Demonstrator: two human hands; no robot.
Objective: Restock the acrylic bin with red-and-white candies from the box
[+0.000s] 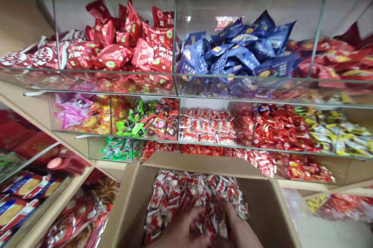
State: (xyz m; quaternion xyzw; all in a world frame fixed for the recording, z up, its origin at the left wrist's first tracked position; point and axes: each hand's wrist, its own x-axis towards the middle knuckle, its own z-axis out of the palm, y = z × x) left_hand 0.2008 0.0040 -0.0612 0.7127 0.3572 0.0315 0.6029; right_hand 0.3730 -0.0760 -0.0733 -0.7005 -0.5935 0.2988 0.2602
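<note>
An open cardboard box [278, 211] stands in front of me, with a heap of small candies [167, 189] in clear, red and white wrappers inside. Both hands reach down into this heap from below. My left hand [179, 230] lies among the wrapped candies at the front middle, its fingers curved inward and smeared by motion. Facing it, my right hand [240, 228] touches the candies from the right side, fingertips partly hidden. Some candies sit between the two hands; whether either hand grips any, I cannot tell.
Glass-fronted shelves rise behind the box. The top one holds red packets [113, 55] and blue packets [247, 51]. Similar red-and-white candies [206, 125] fill a middle-shelf compartment. Glass dividers [175, 26] separate compartments. At lower left are packaged biscuits [27, 186]; a clear plastic bag [294, 203] is at right.
</note>
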